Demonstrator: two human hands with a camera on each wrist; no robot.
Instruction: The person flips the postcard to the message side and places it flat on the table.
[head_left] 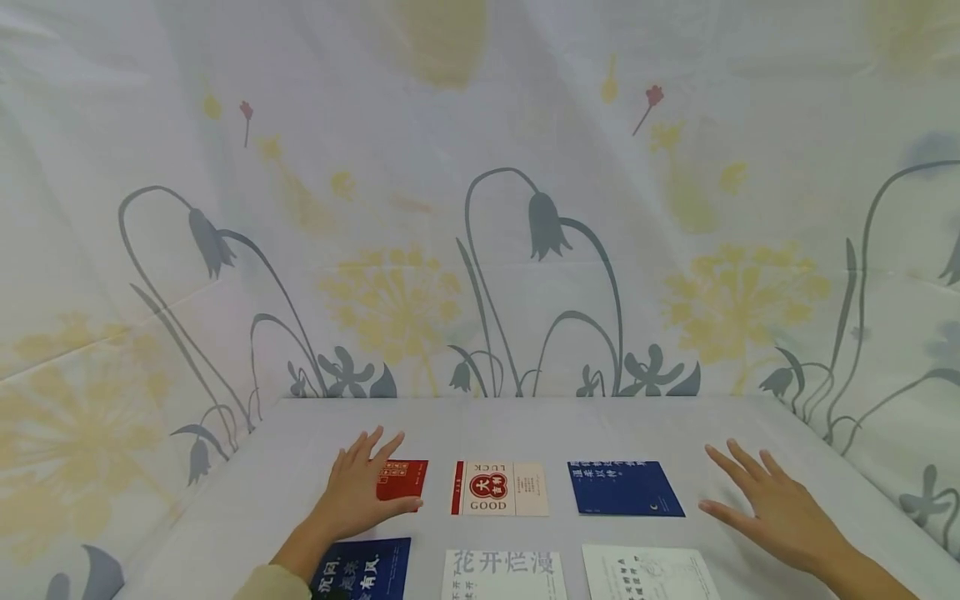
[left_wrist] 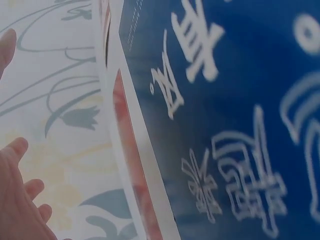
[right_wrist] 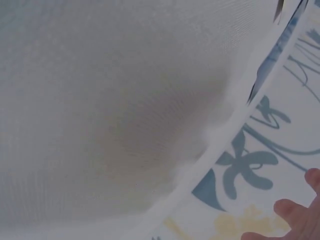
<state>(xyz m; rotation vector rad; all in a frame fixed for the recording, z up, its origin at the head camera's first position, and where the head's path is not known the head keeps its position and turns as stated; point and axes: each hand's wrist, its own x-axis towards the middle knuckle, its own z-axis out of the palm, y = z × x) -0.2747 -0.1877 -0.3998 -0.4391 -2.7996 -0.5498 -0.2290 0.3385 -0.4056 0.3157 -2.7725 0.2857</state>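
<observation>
My left hand (head_left: pixel 360 492) is spread with straight fingers, partly covering a red card (head_left: pixel 408 483) in the head view. Whether it touches the card I cannot tell. Below its wrist lies a dark blue card (head_left: pixel 386 562) with white characters, which fills much of the left wrist view. To the right of another blue card (head_left: pixel 626 490), my right hand (head_left: pixel 787 512) stands with fingers apart and holds nothing. A cream card (head_left: pixel 528 492) with a red emblem and "GOOD LUCK" lies between the red and blue ones.
Along the near edge of the view lie a white card (head_left: pixel 502 575) with grey characters and a pale card (head_left: pixel 648 575) with small print, both cut off. White cloth covers the table (head_left: pixel 525 429). Behind it rises a flower-printed curtain (head_left: pixel 517 317).
</observation>
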